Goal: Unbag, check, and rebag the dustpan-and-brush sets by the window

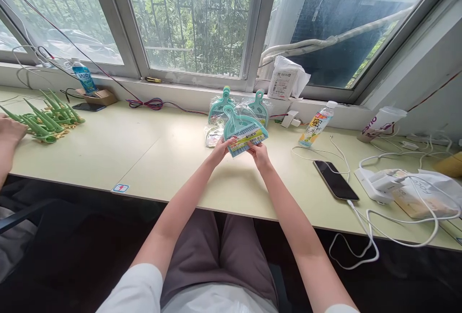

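Between my two hands is a small mint-green dustpan and brush set [242, 129] in clear wrap, its handle tilted up and away from me. My left hand [221, 152] is closed on its lower left corner. My right hand [260, 154] grips the bottom edge on the right, thumb over the printed label. Just behind it on the table stand another green dustpan set [221, 106] at the left and a third green set [260, 103] at the right, both in clear plastic. A white wrapped set [213, 135] lies beside them, partly hidden by the one I hold.
On the right are a drink bottle [317, 125], a phone [335, 180], a plastic cup [380, 125] and a power strip [375, 185] with loose white cables. At the left, another person's hand [12, 130] is near green spiky pieces [50, 118]. Tissues [287, 78] sit on the sill.
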Demonstrator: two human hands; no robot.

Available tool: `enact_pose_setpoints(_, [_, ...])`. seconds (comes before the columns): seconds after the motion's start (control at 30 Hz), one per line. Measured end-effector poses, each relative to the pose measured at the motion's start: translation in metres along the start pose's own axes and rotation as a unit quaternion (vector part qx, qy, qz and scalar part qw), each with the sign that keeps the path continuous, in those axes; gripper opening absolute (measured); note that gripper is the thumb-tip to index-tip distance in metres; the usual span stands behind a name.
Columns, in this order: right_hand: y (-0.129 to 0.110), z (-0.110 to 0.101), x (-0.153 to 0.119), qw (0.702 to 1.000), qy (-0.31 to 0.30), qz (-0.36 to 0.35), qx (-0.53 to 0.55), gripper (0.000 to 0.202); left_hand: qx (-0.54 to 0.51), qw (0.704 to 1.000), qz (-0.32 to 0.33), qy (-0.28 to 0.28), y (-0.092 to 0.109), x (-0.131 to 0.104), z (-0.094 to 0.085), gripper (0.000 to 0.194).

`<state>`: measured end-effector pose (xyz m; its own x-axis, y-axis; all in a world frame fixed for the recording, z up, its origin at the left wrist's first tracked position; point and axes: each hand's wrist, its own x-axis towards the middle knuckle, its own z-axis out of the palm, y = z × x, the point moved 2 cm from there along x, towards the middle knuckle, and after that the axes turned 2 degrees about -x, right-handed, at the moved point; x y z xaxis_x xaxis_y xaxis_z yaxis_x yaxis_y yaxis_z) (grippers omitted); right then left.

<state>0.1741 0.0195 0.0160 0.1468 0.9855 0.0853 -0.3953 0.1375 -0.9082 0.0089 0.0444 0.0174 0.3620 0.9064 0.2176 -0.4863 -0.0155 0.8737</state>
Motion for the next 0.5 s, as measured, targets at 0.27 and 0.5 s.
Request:
enact_pose_setpoints(0.27, [0.002,-0.009,0.007,0.995,0.073,0.065,0.019,0.016,0.054,0.998,-0.027,-0.001,0.002,-0.006,0.0,0.06])
enact_pose_setpoints(0.5, [0.003,-0.023,0.011,0.978,0.186,0.073,0.062,0.015,0.113,0.99,-0.046,-0.066,0.004,-0.012,0.004,0.078])
